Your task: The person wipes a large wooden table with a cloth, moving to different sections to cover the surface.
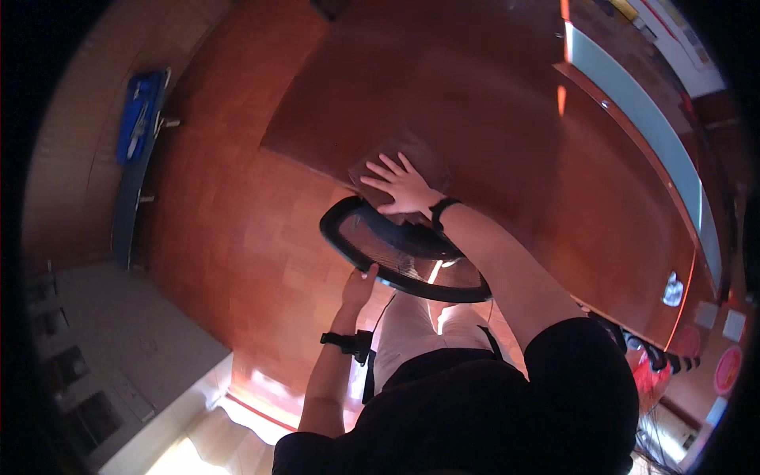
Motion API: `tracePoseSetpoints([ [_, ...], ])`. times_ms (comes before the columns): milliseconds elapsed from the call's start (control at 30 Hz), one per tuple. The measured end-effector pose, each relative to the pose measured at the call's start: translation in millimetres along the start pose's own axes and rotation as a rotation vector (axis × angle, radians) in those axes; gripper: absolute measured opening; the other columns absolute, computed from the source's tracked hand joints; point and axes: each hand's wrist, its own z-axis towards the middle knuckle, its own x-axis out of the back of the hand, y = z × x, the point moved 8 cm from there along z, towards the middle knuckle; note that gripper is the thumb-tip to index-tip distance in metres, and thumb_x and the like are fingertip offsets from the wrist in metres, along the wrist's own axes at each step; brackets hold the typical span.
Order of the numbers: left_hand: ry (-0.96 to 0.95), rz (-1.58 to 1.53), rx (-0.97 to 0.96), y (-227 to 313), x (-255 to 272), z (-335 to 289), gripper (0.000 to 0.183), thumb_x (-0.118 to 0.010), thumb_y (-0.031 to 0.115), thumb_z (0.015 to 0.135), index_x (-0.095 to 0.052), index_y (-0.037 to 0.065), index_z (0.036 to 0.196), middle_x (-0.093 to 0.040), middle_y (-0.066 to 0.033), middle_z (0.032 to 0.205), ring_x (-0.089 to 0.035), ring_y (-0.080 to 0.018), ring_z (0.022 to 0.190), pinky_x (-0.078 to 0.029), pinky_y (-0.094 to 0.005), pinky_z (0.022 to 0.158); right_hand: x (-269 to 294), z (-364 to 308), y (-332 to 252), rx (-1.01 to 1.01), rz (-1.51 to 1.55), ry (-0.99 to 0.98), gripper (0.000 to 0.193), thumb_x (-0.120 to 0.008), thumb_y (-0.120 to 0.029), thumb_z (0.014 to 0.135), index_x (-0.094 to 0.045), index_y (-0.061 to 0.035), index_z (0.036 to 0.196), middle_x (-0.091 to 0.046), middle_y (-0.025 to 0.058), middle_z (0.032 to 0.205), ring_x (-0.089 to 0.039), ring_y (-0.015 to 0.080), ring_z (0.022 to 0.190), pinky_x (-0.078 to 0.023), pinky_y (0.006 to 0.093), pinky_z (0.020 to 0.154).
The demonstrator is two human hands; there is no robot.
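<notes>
My right hand point(402, 184) lies on a dark brown desk point(443, 87), its fingers spread and pressed flat. Beneath it is a thin brownish sheet, perhaps a cloth point(434, 165), hard to tell from the desk top. Just in front of my legs stands a black chair with a mesh back point(396, 283). My left hand point(361, 286) is at the near edge of the chair's frame, its fingers curled on the rim. My right forearm passes over the far right part of the chair and hides some of it.
A narrow stand with a blue tray point(138, 119) is at the far left. At lower left is a grey cabinet point(142, 340). Along the right runs a pale blue partition panel point(641, 103), with a small clear object point(673, 290) on the desk's right part.
</notes>
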Motion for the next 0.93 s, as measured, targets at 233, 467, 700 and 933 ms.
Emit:
tracePoseSetpoints([
  [233, 0.021, -0.163, -0.172, -38, -30, 62, 0.071, -0.045, 0.058, 0.088, -0.055, -0.005, 0.118, -0.063, -0.0264, 0.106, -0.061, -0.0397, 0.101, -0.046, -0.0447, 0.087, 21, -211, 38, -0.301, -0.02, -0.015, 0.081, -0.062, -0.056, 0.077, -0.03, -0.0268, 0.146, -0.018, 0.0044, 0.155, -0.012, 0.0308, 0.143, -0.006, 0.0556, 0.114],
  [467, 0.036, -0.272, 0.007, -107, -29, 123, 0.063, -0.041, 0.055, 0.092, -0.058, -0.005, 0.1, -0.061, -0.0123, 0.071, -0.056, -0.0235, 0.057, -0.046, -0.0413, 0.057, 2, -363, 24, -0.557, -0.159, 0.062, 0.082, -0.068, -0.037, 0.075, -0.029, -0.0254, 0.146, -0.021, 0.0057, 0.154, -0.015, 0.032, 0.142, -0.012, 0.0561, 0.113],
  [700, 0.002, -0.326, -0.02, -166, -36, 87, 0.054, -0.039, 0.052, 0.095, -0.058, 0.002, 0.102, -0.061, -0.0098, 0.079, -0.058, -0.0193, 0.067, -0.048, -0.0346, 0.059, -12, -394, 16, -0.668, -0.072, 0.219, 0.07, -0.057, -0.007, 0.079, -0.033, -0.0208, 0.143, -0.026, 0.0057, 0.152, -0.019, 0.0319, 0.141, -0.013, 0.0561, 0.113],
  [933, 0.028, -0.439, 0.194, -191, -55, 9, 0.056, -0.04, 0.053, 0.093, -0.056, 0.003, 0.11, -0.064, -0.0149, 0.095, -0.062, -0.0257, 0.078, -0.051, -0.0389, 0.062, -50, -448, -10, -0.83, 0.183, 0.325, 0.064, -0.055, -0.001, 0.078, -0.041, -0.0158, 0.138, -0.037, 0.0083, 0.146, -0.024, 0.0339, 0.139, -0.013, 0.06, 0.111],
])
